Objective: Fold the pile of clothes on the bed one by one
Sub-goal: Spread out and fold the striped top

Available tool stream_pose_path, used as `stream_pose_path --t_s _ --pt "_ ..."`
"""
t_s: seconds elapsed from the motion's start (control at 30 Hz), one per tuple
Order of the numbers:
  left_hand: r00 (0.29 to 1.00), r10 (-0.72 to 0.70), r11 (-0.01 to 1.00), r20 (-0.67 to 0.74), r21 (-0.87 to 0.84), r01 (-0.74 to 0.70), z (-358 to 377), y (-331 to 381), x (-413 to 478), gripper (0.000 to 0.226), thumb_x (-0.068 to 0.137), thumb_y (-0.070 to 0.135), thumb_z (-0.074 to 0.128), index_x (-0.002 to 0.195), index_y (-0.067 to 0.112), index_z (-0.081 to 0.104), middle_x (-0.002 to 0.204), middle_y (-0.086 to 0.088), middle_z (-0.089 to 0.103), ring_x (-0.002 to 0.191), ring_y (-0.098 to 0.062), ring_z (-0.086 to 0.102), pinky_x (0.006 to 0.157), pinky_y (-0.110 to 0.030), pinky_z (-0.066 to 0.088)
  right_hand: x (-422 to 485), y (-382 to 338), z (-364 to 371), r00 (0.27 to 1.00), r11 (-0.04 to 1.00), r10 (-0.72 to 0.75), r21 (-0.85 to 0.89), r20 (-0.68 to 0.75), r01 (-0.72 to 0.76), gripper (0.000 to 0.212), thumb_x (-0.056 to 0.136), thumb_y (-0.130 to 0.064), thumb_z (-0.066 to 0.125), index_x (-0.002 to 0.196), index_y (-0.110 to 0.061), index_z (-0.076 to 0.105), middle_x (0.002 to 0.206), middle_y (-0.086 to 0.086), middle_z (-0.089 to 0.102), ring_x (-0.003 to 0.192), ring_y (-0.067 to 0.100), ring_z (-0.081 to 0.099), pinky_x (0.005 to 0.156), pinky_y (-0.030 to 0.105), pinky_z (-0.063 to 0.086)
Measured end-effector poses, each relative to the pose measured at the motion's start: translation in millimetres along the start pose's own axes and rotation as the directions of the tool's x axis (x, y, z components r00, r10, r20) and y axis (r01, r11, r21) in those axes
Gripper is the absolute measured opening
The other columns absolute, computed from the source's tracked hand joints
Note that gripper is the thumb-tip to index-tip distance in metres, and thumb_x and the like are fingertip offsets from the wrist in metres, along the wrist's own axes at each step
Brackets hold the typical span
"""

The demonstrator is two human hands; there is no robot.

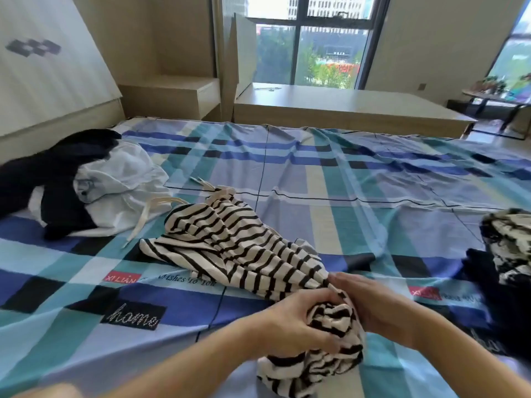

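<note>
A black-and-white striped garment [230, 245] with cream drawstrings lies crumpled across the middle of the bed [330, 173], stretching toward me. Its near end is bunched up between both hands. My left hand [296, 323] grips the bunched striped fabric from the left, fingers curled round it. My right hand [370, 303] holds the same bunch from the right. A pile of dark navy and white clothes [80, 182] sits at the bed's left side near the headboard.
A patterned black-and-cream garment on dark cloth [505, 254] lies at the bed's right edge. The checked blue sheet is wrinkled. Behind the bed stand a low wooden platform [344, 107], a bedside unit [172, 96] and a large window.
</note>
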State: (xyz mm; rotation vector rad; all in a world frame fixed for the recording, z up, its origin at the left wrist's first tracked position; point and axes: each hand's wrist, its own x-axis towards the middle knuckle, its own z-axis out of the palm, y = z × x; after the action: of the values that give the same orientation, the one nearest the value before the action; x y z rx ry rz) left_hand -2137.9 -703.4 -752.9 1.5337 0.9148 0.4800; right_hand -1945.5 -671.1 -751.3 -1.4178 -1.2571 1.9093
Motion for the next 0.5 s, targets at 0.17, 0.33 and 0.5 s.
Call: stream_pose_path --t_s 0.17,0.33,0.5 --pt "0.991 -0.117 0.991 0.067 0.078 0.111 -34.0 15.8 -4.0 0.035 0.091 0.030 0.072 0.124 0.035 0.063 0.094 0.009 0.071 0.089 -0.013 0.068 0.085 -0.028 0.053 1.4 2.5 0.0 0.992 0.992 -0.118 0.031 -0.048 0.120 0.027 0.087 -0.007 0.070 0.090 -0.033 0.078 0.106 0.012 0.076 0.100 0.030 0.073 0.081 0.039 0.062" --pt "0.930 0.082 0.832 -0.359 0.538 0.134 -73.3 -1.3 0.3 0.057 0.084 0.057 0.070 0.134 0.041 0.048 0.126 0.018 0.063 0.116 0.000 0.059 0.102 -0.028 0.049 4.8 -4.8 -1.0 0.958 0.959 -0.257 0.091 -0.128 0.269 0.021 0.083 -0.018 0.078 0.098 -0.032 0.076 0.107 0.011 0.076 0.097 0.031 0.074 0.076 0.038 0.062" --pt "0.964 0.231 0.737 -0.129 0.671 -0.086 -44.4 -19.3 12.2 0.115 0.064 0.067 0.076 0.153 0.056 0.004 0.152 0.042 0.020 0.138 0.022 0.017 0.113 -0.010 0.022 7.6 -9.3 -2.4 0.911 0.902 -0.396 0.138 -0.112 0.409 0.031 0.079 -0.022 0.082 0.108 -0.016 0.073 0.107 0.014 0.074 0.095 0.029 0.072 0.084 0.035 0.058"
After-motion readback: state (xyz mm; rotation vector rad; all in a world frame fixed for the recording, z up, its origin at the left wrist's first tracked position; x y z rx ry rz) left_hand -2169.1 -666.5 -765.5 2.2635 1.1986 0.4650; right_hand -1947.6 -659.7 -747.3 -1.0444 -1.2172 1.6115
